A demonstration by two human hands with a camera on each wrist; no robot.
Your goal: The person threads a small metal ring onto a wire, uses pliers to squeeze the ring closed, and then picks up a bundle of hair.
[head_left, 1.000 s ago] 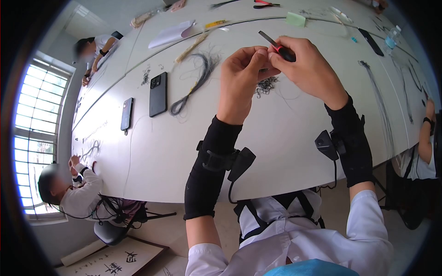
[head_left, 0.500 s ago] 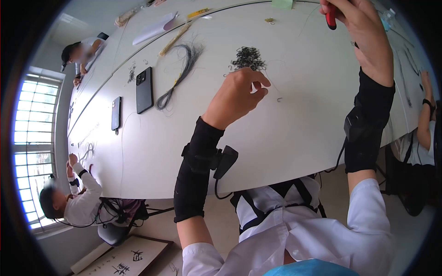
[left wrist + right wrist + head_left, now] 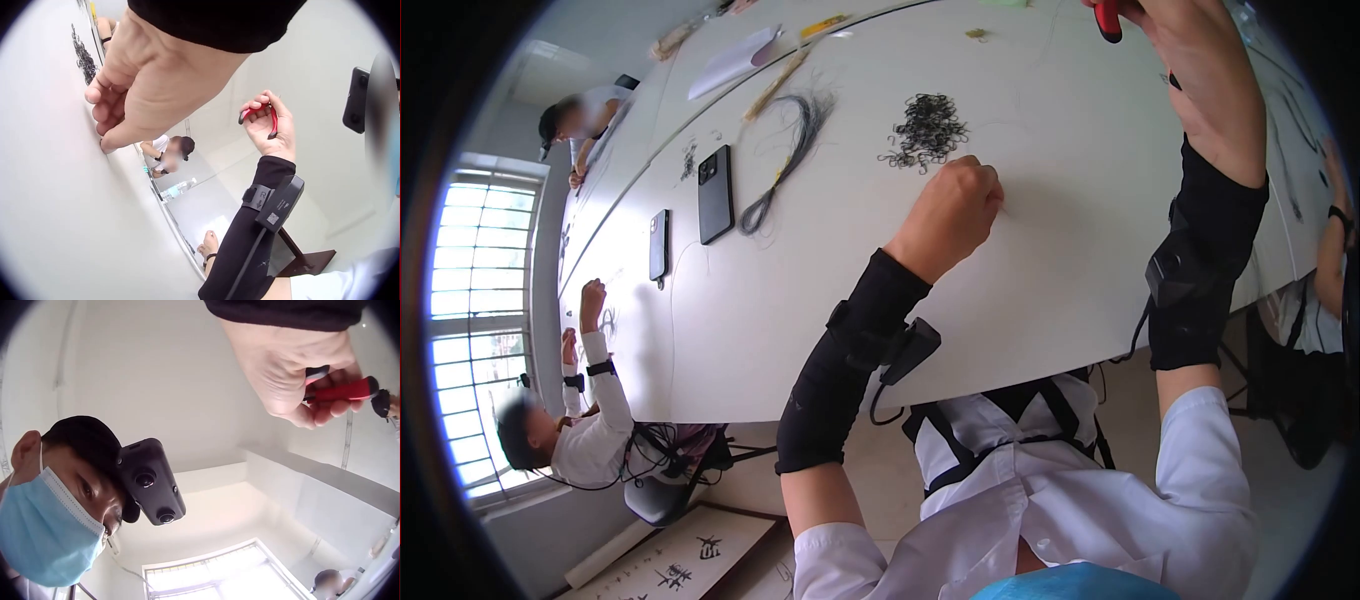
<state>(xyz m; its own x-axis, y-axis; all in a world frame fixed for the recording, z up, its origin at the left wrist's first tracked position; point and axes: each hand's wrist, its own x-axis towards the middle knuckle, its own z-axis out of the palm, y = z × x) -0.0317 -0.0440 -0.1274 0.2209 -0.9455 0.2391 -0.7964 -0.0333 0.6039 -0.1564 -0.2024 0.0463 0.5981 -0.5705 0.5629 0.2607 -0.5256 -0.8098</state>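
My left hand is lowered to the white table, just below a pile of small dark metal hooks. Its fingers are bent, and the thumb tip and fingertips meet the tabletop in the left wrist view; I cannot tell if a hook is between them. My right hand is raised at the upper right, its fingers curled round the handles of red-and-black pliers. One red handle sticks out of the fist in the right wrist view.
Left of the pile lie a bundle of dark strands, a large black phone and a smaller phone. Farther back are a pale stick and paper. Other people sit round the table, one at the left.
My hands have parted: the right went up and right with the pliers, uncovering the hook pile. The left came down beside it, then over the spot where a lone hook lay.
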